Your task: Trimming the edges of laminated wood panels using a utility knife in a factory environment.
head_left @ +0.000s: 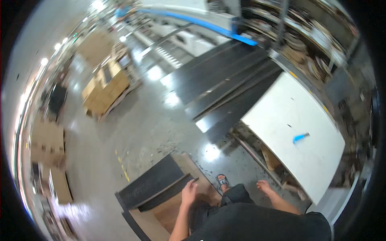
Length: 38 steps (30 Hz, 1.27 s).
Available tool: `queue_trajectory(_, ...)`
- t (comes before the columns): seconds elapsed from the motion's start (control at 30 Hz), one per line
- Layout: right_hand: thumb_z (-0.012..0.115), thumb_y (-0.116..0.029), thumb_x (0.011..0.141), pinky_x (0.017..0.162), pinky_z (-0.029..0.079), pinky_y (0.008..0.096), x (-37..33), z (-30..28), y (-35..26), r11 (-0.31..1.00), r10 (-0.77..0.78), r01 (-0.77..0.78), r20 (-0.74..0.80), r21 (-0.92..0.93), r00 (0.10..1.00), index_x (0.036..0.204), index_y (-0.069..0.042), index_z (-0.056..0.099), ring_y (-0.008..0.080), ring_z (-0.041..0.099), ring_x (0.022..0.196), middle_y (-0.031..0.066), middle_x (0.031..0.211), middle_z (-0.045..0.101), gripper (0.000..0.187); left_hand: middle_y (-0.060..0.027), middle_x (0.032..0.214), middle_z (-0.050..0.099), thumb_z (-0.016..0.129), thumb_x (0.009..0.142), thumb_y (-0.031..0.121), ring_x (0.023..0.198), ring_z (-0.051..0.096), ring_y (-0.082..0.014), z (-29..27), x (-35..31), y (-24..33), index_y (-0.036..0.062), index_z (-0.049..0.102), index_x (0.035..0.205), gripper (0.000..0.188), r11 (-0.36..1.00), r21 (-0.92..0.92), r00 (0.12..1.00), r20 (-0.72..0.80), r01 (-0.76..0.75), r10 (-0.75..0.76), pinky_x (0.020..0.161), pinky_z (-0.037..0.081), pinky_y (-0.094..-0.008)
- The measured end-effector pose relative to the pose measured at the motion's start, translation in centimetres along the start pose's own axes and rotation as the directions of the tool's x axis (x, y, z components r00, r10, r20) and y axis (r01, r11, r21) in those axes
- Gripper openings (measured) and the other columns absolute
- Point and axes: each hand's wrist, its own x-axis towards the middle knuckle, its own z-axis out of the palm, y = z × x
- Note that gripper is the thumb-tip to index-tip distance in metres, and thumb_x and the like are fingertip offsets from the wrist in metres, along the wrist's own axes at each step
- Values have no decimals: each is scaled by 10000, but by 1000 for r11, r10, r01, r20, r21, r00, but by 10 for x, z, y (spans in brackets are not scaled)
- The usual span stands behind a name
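My left hand (189, 194) is over the near end of the black strips (165, 196) lying on brown cardboard (171, 215). Its fingers are bent and overlap a strip's end; blur hides whether they grip it. A wider black panel (148, 180) lies just beyond. My right hand (263, 187) hangs near the edge of a white-topped table, with loosely curled fingers apart and nothing visible in them. On that white tabletop (293, 120) rests a small bright-blue tool (300, 138), its kind unclear, with a few dark scraps around it.
Long black panels (225, 76) lie spread beyond the table, near a blue-edged conveyor (193, 20). Shelving (305, 36) stands far right. Stacked cardboard (106, 86) sits on a pallet at left, with more boxes (47, 138) beyond. Dark scraps litter the floor (136, 136).
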Motion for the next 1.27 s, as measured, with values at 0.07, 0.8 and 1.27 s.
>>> queue_trajectory(0.07,678,-247,1001,843,524,306,8,12,66,977,78,-58,-92,205,993,1338,-33,669,157,667,909,30,1052,737,399,-211,1208,765,671,1048,359,1121,745,-317,-4,28,-9,13,642,1419,508,996,7,989,114,-91,90,985,560,-408)
queue_trajectory(0.8,763,-485,981,1073,511,370,39,281,-241,850,-385,368,-34,377,922,1364,-8,663,246,659,1262,147,1335,707,620,-283,1648,415,737,966,496,1504,388,-473,-68,469,163,-3,451,1590,848,455,597,671,199,-661,715,1263,297,-527)
queue_trajectory(1.27,776,-607,925,1162,413,372,66,220,-330,931,-149,213,-224,295,963,1266,-91,699,267,691,1244,140,1307,739,623,-177,1630,490,566,970,683,1441,441,-434,-9,500,113,230,453,1656,830,302,618,590,334,-726,735,1204,297,-633)
